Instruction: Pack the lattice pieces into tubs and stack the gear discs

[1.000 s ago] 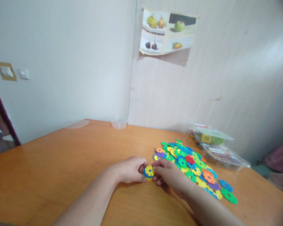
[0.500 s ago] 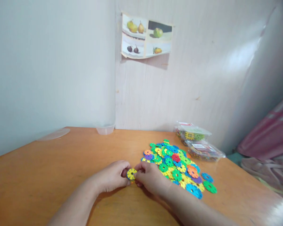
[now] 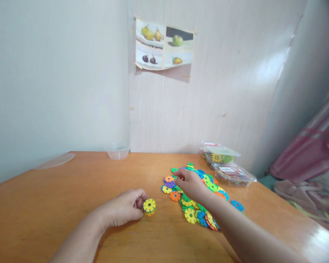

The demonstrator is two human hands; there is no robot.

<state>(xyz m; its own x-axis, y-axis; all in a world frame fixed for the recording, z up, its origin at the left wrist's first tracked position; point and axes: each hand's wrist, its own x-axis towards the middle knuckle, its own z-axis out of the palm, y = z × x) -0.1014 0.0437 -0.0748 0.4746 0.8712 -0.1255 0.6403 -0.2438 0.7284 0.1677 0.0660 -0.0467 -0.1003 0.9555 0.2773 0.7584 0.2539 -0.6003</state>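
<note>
A short stack of notched plastic discs [image 3: 149, 206], yellow on top, stands on the table. My left hand [image 3: 128, 205] rests at the stack's left side, its thumb and forefinger curled against the edge. Farther right, my right hand [image 3: 190, 182] is over the heap of colourful notched discs [image 3: 190, 215], forefinger and thumb slightly apart and pointing left. Just past its fingertips lie an orange disc [image 3: 169, 179] and a purple disc [image 3: 170, 184]. The hand and forearm hide part of the heap.
Clear plastic boxes [image 3: 233, 175] with coloured pieces stand at the back right. A translucent bowl [image 3: 118, 153] sits at the table's back edge, and a translucent lid [image 3: 55, 161] lies at the far left. Bunched cloth [image 3: 296, 197] is beyond the table's right edge.
My right hand has left the stack and moved right and away from me, over the heap. Discs at the heap's near side have shifted. My left hand stays by the stack.
</note>
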